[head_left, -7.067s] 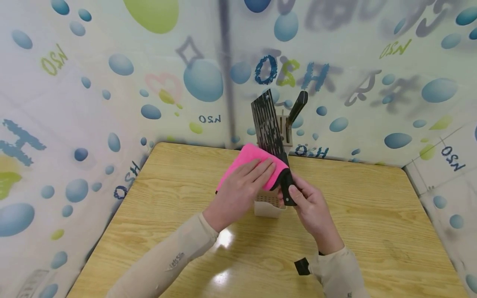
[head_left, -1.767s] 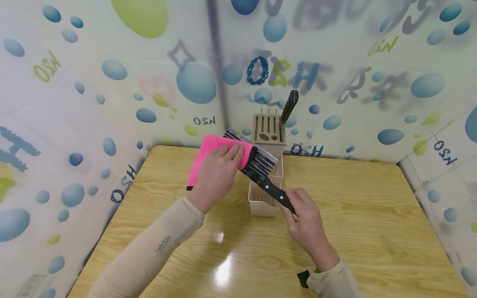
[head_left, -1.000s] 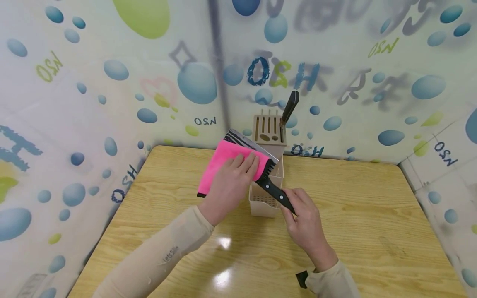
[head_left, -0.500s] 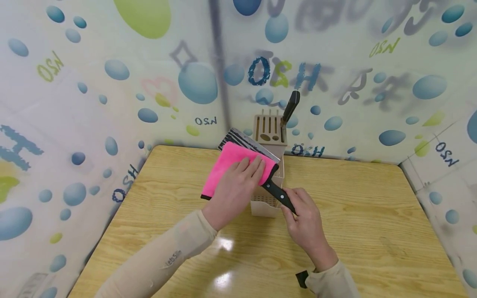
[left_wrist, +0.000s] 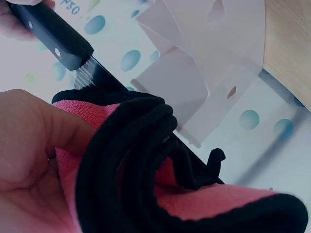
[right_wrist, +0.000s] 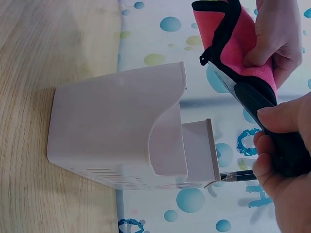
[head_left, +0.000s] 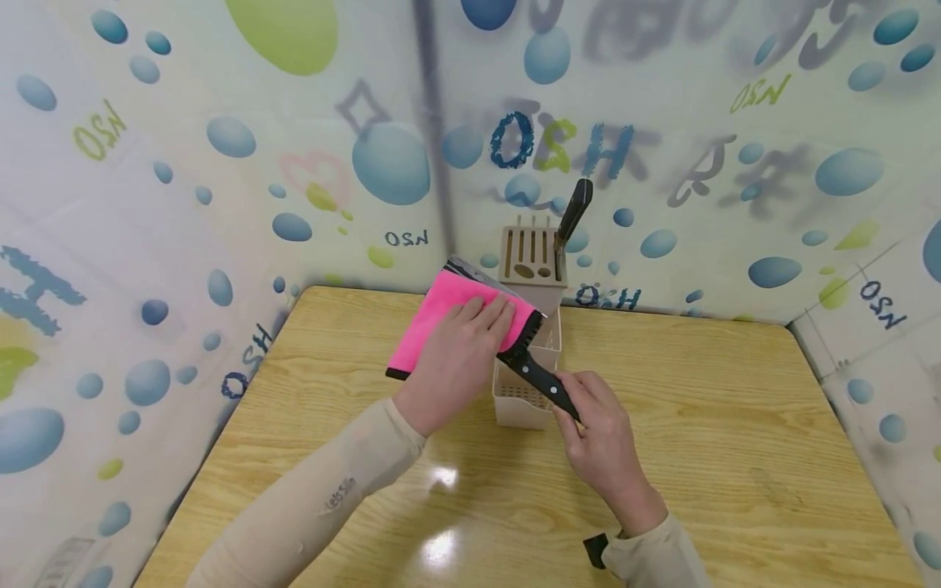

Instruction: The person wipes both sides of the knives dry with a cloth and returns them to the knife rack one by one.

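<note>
My right hand (head_left: 606,433) grips the black riveted handle of a cleaver (head_left: 540,377), its blade slanting up and to the left. A pink cloth with black edging (head_left: 422,327) is folded over the blade. My left hand (head_left: 452,359) pinches cloth and blade together, fingers on top, thumb pushed into the cloth beneath, as the left wrist view shows. Most of the blade is hidden by the cloth; its far edge shows past it. In the right wrist view the right thumb (right_wrist: 279,119) lies along the handle.
Behind the cleaver a beige knife holder (head_left: 522,408) stands on the wooden table (head_left: 720,425), with slots on top and a perforated compartment in front. One black-handled knife (head_left: 577,204) sits in its right slot. A patterned sheet (head_left: 662,147) lines the walls.
The cleaver, earlier raised steeply, now slants left, so the knife holder shows. The left hand has slid the cloth back and forth along the blade, most recently slightly up and left.
</note>
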Demonstrator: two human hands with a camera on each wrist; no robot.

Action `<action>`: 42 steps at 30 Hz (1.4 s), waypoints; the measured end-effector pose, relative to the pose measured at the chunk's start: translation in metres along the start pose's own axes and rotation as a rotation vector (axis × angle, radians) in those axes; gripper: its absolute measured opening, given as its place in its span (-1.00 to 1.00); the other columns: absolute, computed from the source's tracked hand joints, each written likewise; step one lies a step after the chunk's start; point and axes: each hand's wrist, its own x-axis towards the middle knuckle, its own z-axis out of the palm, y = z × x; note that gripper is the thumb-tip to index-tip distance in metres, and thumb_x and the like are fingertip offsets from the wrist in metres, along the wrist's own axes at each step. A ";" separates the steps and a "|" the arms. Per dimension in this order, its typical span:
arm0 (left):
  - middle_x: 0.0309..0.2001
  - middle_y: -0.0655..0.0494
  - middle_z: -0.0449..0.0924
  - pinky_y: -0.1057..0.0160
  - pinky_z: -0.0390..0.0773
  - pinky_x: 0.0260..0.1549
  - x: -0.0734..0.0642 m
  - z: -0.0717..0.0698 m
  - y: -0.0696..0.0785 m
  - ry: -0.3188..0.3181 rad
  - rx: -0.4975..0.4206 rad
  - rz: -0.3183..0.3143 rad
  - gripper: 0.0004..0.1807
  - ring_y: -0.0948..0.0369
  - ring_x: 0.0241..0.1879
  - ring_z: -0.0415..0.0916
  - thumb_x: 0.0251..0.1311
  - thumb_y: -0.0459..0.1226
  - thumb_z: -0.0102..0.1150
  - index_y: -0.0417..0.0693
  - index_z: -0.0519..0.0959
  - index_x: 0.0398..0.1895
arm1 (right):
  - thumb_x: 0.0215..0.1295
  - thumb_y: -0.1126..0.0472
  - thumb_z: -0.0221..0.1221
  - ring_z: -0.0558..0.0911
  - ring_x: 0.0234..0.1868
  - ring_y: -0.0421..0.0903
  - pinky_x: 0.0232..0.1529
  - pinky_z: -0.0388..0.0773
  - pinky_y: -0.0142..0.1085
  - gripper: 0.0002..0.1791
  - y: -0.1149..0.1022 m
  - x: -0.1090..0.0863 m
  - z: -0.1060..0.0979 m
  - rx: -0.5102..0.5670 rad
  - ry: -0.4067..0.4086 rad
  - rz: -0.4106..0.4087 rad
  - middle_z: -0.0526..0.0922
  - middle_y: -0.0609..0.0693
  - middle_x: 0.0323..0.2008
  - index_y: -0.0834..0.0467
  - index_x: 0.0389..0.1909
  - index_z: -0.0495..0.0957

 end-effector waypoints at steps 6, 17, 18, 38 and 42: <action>0.31 -0.07 0.59 0.08 0.66 0.15 0.002 -0.001 -0.009 0.007 -0.022 -0.018 -0.43 -0.02 0.17 0.60 0.23 -0.47 0.24 -0.20 0.55 0.36 | 0.03 0.59 0.43 0.56 -0.27 -0.09 -0.31 0.53 -0.36 -0.59 0.000 0.000 0.000 -0.003 -0.007 -0.001 0.63 0.14 -0.25 0.39 -0.04 0.68; 0.32 -0.10 0.58 0.01 0.61 0.24 0.003 0.000 -0.026 0.003 -0.068 -0.086 -0.43 -0.04 0.22 0.59 0.24 -0.55 0.10 -0.22 0.54 0.36 | 0.09 0.56 0.42 0.57 -0.27 -0.12 -0.26 0.51 -0.45 -0.61 -0.001 -0.002 0.000 0.001 -0.010 0.026 0.63 0.12 -0.23 0.37 -0.01 0.68; 0.32 -0.10 0.58 0.01 0.61 0.24 0.003 0.001 -0.028 0.005 -0.070 -0.090 -0.43 -0.04 0.22 0.59 0.23 -0.55 0.09 -0.23 0.55 0.36 | 0.09 0.55 0.42 0.56 -0.27 -0.12 -0.26 0.50 -0.47 -0.61 -0.001 -0.003 0.000 0.001 -0.010 0.030 0.63 0.12 -0.23 0.37 -0.01 0.68; 0.27 -0.20 0.59 -0.02 0.57 0.27 0.004 0.006 -0.058 0.043 -0.129 -0.191 -0.42 -0.10 0.24 0.59 0.17 -0.60 0.04 -0.34 0.54 0.33 | 0.07 0.57 0.43 0.51 -0.29 -0.14 -0.26 0.42 -0.53 -0.58 -0.001 -0.005 -0.003 0.006 -0.010 0.039 0.62 0.12 -0.23 0.36 0.00 0.68; 0.27 -0.19 0.60 -0.03 0.58 0.27 0.002 0.008 -0.058 0.045 -0.114 -0.195 -0.43 -0.10 0.23 0.60 0.18 -0.58 0.05 -0.33 0.54 0.32 | 0.06 0.57 0.43 0.52 -0.28 -0.15 -0.25 0.44 -0.54 -0.59 -0.001 -0.005 -0.003 0.007 -0.012 0.041 0.62 0.11 -0.23 0.36 -0.01 0.69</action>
